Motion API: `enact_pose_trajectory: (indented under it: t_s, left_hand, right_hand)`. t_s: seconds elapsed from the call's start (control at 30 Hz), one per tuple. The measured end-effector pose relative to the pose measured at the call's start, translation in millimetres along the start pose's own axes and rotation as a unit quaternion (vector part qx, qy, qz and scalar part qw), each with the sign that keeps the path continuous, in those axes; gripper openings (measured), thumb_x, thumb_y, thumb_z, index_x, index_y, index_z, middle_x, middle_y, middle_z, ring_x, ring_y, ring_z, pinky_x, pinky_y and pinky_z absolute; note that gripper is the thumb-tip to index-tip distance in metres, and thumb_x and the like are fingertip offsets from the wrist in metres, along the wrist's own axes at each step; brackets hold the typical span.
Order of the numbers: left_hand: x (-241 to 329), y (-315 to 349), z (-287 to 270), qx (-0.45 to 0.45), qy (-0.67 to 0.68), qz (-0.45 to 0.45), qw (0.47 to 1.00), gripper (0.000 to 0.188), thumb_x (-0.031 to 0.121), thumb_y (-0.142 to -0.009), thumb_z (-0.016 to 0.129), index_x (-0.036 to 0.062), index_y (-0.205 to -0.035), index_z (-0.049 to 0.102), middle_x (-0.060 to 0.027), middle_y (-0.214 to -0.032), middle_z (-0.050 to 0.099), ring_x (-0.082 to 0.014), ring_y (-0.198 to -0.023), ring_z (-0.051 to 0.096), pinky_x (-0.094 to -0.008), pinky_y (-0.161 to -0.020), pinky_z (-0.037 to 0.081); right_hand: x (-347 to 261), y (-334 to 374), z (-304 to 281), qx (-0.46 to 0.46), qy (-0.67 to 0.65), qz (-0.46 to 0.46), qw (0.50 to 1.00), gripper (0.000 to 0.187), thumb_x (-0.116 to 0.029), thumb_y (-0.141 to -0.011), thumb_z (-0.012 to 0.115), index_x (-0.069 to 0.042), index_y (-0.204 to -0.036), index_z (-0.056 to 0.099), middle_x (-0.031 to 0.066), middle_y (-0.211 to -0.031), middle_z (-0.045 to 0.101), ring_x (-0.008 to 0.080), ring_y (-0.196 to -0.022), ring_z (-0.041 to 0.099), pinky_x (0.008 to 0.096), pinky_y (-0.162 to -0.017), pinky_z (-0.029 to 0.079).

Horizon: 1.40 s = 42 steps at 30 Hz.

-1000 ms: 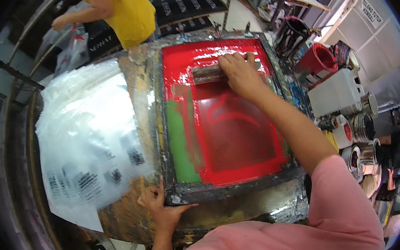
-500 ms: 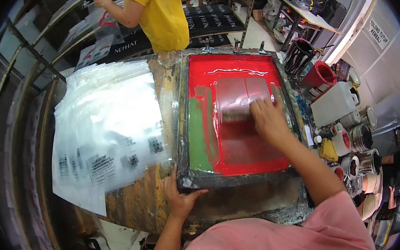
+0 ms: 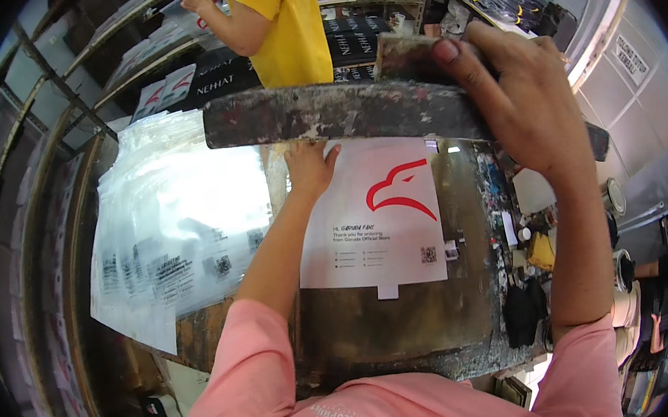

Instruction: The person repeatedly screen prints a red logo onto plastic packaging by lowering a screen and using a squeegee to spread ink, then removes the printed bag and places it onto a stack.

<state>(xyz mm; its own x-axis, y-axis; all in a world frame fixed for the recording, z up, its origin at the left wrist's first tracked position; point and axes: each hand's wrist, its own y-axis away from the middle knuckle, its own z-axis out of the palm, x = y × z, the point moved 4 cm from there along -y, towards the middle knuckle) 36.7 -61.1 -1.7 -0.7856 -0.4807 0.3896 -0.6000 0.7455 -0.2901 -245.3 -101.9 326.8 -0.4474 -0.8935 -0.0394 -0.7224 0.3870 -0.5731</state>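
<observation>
The ink-stained printing screen frame (image 3: 326,116) is tilted up, its near edge raised high over the table. My right hand (image 3: 527,100) is closed at the raised frame's right part, thumb against a squeegee (image 3: 412,55) with a brownish block. Under the frame lies a whitish plastic bag (image 3: 365,206) printed with a red bird head and small dark text. My left hand (image 3: 312,169) reaches to the bag's far left corner, thumb spread from the fingers; the raised frame partly hides the fingertips. The screen's inked face is out of sight.
A spread stack of translucent bags (image 3: 183,214) lies left on the worn table (image 3: 393,338). Racks (image 3: 66,144) line the left side. A person in a yellow shirt (image 3: 287,30) stands beyond the table. Cans and a yellow cloth (image 3: 542,251) crowd the right; another person (image 3: 666,283) is far right.
The screen has swung up from the table, uncovering the red-printed bag. My right hand has risen from the mesh with the squeegee; my left has moved from the frame's near corner to the bag.
</observation>
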Motion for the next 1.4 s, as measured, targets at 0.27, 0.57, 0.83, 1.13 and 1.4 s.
enact_pose_trajectory:
  t_s: [0.27,0.57,0.83,1.13,1.4]
  left_hand:
    - [11,14,-38,0.072,0.173,-0.023,0.982,0.02,0.02,-0.096,0.071,0.0063,-0.109,0.077,-0.0187,-0.09,0.074,-0.042,-0.089,0.069,-0.0462,-0.078,0.055]
    - [-209,76,-170,0.323,-0.047,-0.126,0.937,0.032,0.027,-0.107,0.061,0.0003,-0.111,0.078,-0.0225,-0.085,0.069,-0.0401,-0.08,0.068,-0.0478,-0.075,0.053]
    - [-125,205,-142,-0.075,-0.128,0.091,0.985,0.107,0.08,-0.084,0.063,0.0034,-0.157,0.046,-0.0236,-0.162,0.043,-0.0422,-0.156,0.03,-0.0684,-0.126,0.002]
    - [96,214,-25,-0.133,0.017,0.239,0.962,0.127,0.093,-0.07,0.062,0.0,-0.155,0.047,-0.0233,-0.162,0.04,-0.0432,-0.153,0.034,-0.0729,-0.124,0.002]
    - [165,229,3,-0.188,0.033,0.282,0.94,0.127,0.095,-0.064,0.063,0.0018,-0.15,0.053,-0.0199,-0.161,0.043,-0.0415,-0.15,0.037,-0.0784,-0.121,0.005]
  right_hand:
    - [28,0,16,-0.015,0.002,0.045,0.999,0.048,-0.046,-0.11,0.048,-0.001,-0.112,0.062,0.0244,-0.104,0.062,0.039,-0.102,0.058,0.0447,-0.095,0.043]
    - [41,4,21,-0.042,0.063,0.042,0.996,0.042,-0.036,-0.113,0.046,-0.006,-0.14,0.06,0.0232,-0.134,0.061,0.0345,-0.129,0.057,0.0421,-0.11,0.044]
    - [-8,41,15,0.137,0.094,-0.028,0.986,0.058,-0.054,-0.103,0.058,0.003,-0.106,0.069,0.024,-0.094,0.067,0.0416,-0.088,0.064,0.0473,-0.086,0.047]
    - [-6,20,13,0.099,0.015,-0.054,0.993,0.064,-0.063,-0.102,0.055,-0.001,-0.104,0.074,0.0238,-0.091,0.071,0.0415,-0.086,0.069,0.0457,-0.077,0.051]
    - [6,28,11,0.071,-0.064,-0.048,0.994,0.057,-0.059,-0.099,0.062,-0.003,-0.095,0.069,0.0209,-0.083,0.067,0.0407,-0.082,0.065,0.0493,-0.08,0.047]
